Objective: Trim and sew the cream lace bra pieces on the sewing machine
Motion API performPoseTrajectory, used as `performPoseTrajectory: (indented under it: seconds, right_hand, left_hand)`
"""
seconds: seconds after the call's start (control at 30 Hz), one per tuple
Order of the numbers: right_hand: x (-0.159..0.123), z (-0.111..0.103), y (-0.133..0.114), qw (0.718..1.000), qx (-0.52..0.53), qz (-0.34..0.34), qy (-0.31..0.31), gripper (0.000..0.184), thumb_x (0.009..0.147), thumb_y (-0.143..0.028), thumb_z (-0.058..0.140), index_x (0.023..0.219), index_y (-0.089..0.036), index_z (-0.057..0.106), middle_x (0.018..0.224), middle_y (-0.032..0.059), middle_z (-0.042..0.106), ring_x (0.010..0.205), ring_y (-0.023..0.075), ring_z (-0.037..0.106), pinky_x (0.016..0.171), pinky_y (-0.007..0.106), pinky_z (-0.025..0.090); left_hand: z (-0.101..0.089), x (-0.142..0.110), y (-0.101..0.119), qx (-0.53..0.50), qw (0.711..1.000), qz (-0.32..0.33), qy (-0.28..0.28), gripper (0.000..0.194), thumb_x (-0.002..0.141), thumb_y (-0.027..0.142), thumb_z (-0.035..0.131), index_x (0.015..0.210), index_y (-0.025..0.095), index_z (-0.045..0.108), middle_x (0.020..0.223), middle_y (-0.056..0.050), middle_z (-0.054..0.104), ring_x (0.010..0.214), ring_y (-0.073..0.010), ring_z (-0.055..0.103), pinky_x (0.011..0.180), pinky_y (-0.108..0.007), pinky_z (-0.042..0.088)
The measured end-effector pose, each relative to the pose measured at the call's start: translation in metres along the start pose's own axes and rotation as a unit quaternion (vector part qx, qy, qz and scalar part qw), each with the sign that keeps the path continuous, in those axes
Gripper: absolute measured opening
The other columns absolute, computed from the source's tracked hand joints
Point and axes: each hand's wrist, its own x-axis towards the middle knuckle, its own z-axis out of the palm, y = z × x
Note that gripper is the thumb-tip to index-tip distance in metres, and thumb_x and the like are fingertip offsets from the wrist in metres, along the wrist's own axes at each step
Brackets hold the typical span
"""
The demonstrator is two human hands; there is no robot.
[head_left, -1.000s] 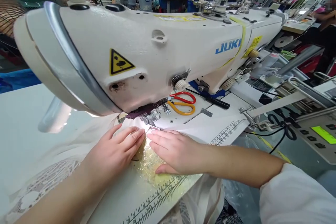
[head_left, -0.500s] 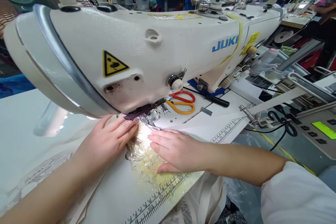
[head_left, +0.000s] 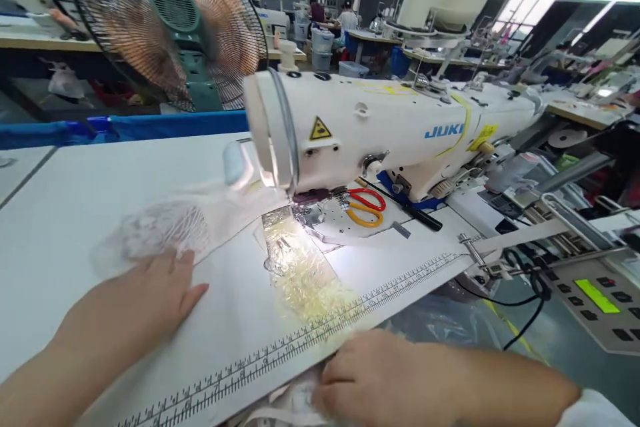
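Both hands have been moved away from the needle area since the earlier frame: the left hand has been shifted leftward and the right hand has been lowered to the near edge of the tabletop. More of the fan is now shown at the upper left.

On the left, the left hand is held palm down, its thumb parted from the fingers, with the fingertips at the near edge of the white lace fabric. Whether the fabric is pressed or merely brushed cannot be told. It is spread across the tabletop, blurred at its left end, and its right end is reached to the underside of the sewing machine.

Just right of the fabric, the tabletop is covered by a wrinkled, yellowish clear film, by which part of the printed ruler is overlapped. Below, the right hand is seen blurred, fingers curled beside white cloth; whether any is gripped cannot be told.

Farther right, scissors with red and yellow handles are left beneath the machine arm, near a black-handled tool. At the far right, a control box with a lit green display is seen.
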Motion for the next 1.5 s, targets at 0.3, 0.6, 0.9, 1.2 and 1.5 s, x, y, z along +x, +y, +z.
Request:
performPoseTrajectory:
  seconds: [0.3,0.6,0.9,1.2,1.5]
  right_hand:
    - [-0.028,0.061,-0.025,0.949,0.112,0.282,-0.081,0.054,0.079,-0.039,0.067,0.125,-0.014,0.055,0.108,0.0125,0.064,0.097,0.0247,0.06,0.082,0.031,0.048]
    - [-0.029,0.058,-0.033,0.953,0.115,0.276,0.054,0.037,0.083,-0.034,0.061,0.115,-0.015,0.058,0.108,0.0135,0.063,0.099,0.0241,0.059,0.084,0.035,0.049]
    - [-0.002,0.072,-0.03,0.974,0.079,0.189,0.097,0.014,0.08,-0.02,0.056,0.09,-0.016,0.066,0.077,0.0059,0.062,0.074,0.0178,0.059,0.067,0.028,0.05]
    - [-0.017,-0.023,-0.052,0.922,0.097,0.07,0.369,0.015,0.094,-0.022,0.042,0.085,-0.02,0.054,0.077,0.0038,0.06,0.071,0.0144,0.06,0.063,0.027,0.049]
    - [0.034,-0.065,0.004,0.837,0.461,0.147,0.254,0.055,0.073,-0.066,0.061,0.1,-0.018,0.053,0.074,-0.0016,0.056,0.059,0.0098,0.052,0.049,0.02,0.04]
  left_hand:
    - [-0.009,-0.063,0.039,-0.135,0.986,-0.013,0.101,0.05,0.09,0.052,0.031,0.121,0.023,0.057,0.12,-0.004,0.066,0.104,-0.0233,0.064,0.082,-0.036,0.053]
    - [0.009,-0.159,0.125,-0.312,0.947,-0.003,0.079,0.029,0.084,0.028,0.043,0.106,0.033,0.061,0.088,0.003,0.069,0.078,-0.0177,0.062,0.072,-0.028,0.046]
    - [-0.007,-0.161,0.139,-0.409,0.909,0.008,0.078,0.031,0.093,0.022,0.034,0.078,0.025,0.061,0.077,-0.002,0.062,0.075,-0.0151,0.058,0.068,-0.024,0.048]
    - [-0.04,-0.14,0.136,-0.435,0.892,-0.034,0.121,0.059,0.084,0.052,0.052,0.137,0.03,0.04,0.136,-0.005,0.054,0.122,-0.0255,0.052,0.1,-0.036,0.046]
    - [-0.111,-0.059,0.134,-0.771,0.563,-0.295,-0.033,0.065,0.057,0.056,0.073,0.113,0.027,0.058,0.067,0.003,0.071,0.049,-0.0207,0.066,0.04,-0.031,0.055]
